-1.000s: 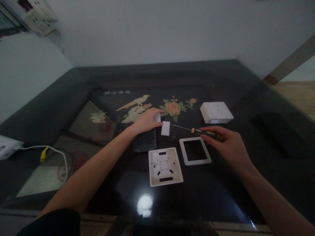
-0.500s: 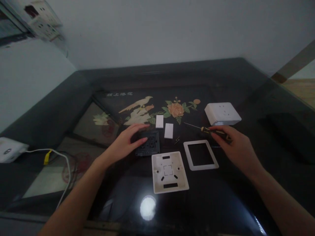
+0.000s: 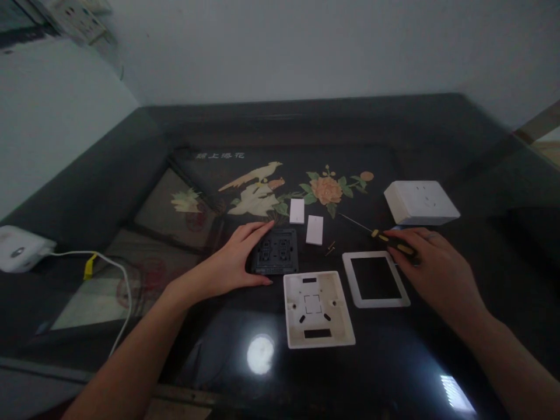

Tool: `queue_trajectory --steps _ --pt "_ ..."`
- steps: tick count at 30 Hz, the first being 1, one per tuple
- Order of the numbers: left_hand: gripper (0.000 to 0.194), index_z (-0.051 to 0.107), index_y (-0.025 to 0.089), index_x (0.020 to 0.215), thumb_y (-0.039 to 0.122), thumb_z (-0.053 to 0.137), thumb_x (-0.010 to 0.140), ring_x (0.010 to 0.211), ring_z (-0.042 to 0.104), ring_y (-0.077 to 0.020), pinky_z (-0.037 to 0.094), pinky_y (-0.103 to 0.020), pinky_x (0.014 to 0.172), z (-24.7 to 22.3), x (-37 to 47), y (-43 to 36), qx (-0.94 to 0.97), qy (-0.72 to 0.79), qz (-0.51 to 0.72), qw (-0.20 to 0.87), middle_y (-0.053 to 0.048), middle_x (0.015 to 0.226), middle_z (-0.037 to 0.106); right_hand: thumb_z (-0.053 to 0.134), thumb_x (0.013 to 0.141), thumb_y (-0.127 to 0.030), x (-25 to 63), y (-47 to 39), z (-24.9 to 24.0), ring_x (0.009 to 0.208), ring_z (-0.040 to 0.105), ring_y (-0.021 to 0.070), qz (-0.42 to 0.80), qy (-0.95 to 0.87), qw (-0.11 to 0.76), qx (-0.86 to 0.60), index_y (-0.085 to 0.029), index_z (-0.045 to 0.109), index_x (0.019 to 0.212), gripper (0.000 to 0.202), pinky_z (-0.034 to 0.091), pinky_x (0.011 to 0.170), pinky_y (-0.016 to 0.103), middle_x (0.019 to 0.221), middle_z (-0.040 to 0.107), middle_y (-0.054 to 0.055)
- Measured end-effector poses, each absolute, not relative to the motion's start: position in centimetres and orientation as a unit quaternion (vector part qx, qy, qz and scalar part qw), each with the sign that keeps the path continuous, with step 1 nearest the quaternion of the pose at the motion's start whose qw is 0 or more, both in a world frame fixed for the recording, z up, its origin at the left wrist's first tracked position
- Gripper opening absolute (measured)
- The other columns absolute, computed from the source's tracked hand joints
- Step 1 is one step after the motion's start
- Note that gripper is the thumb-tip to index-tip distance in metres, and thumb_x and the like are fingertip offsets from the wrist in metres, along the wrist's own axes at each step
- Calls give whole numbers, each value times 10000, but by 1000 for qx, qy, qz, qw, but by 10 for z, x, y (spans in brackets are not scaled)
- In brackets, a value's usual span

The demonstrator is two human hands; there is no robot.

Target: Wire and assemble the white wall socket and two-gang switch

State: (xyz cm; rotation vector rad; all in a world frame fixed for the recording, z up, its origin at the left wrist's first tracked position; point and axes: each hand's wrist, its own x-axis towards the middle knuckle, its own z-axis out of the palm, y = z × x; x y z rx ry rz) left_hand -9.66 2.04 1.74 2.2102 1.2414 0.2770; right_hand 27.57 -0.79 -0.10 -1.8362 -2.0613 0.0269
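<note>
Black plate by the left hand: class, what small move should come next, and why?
Probably lift the plate with the left hand: its thumb and fingers frame opposite edges, while the right hand holds the screwdriver clear of it.

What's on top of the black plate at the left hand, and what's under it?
Two rectangular mechanisms show side by side on the black plate; the left hand curves around its left side, covering part of that edge. Whatever lies beneath the plate is hidden.

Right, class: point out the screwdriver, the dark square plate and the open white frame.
Screwdriver (image 3: 385,238): head view, on its handle.
Dark square plate (image 3: 275,251): head view, middle of its face.
Open white frame (image 3: 352,280): head view, left rim.
</note>
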Motion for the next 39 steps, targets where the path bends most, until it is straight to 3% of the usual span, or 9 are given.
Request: queue_trajectory --steps 7,15,19,25,31,34,39 --pt "901 290 240 1526 344 770 771 1393 412 -333 310 -538 1195 25 -91 21 822 477 115 289 -142 1502 394 472 956 -358 276 -11 6 980 645 331 -28 -751 172 -636 -165 672 1154 341 548 810 487 1059 683 131" --pt "926 277 205 1524 339 783 760 1390 411 -320 306 -527 1195 35 -90 19 824 467 210 242 -153 1464 448 523 952 -355 275 -12 17 957 654 339 -53 -747 220 -625 -171 690 1116 298 548 821 495 1055 701 133" --pt "944 267 276 1531 332 807 758 1382 417 -297 294 -488 1208 43 -84 10 814 437 270 271 -111 1490 414 537 957 -300 267 -13 27 976 669 301 -37 -757 272 -593 -172 693 1094 244 542 894 475 1035 709 131" --pt "988 240 344 1540 331 825 744 1390 384 -284 303 -452 1209 50 -69 -8 816 378 301 318 -74 1488 387 604 926 -302 232 -32 51 970 696 214 184 -736 328 -563 -271 698 1054 162 571 887 392 1050 730 26" --pt "1190 10 349 1574 369 841 723 1344 395 -287 384 -477 1156 47 -57 -27 837 348 276 320 -89 1443 392 599 928 -346 190 -48 64 652 677 98 571 -572 362 -465 -280 556 1270 351 583 573 193 836 694 -23" --pt "1218 -44 356 1569 386 839 731 1342 384 -283 411 -470 1135 42 -53 -33 846 323 275 323 -95 1458 363 638 903 -302 182 -51 62 538 598 53 637 -509 350 -461 -281 506 1285 405 501 463 123 814 691 -37" --pt "1159 -15 320 1574 455 804 765 1362 361 -288 421 -457 1128 38 -49 -35 853 308 262 328 -122 1470 338 667 886 -303 185 -56 55 536 576 47 645 -476 342 -490 -290 564 1204 335 472 445 103 796 686 -44"
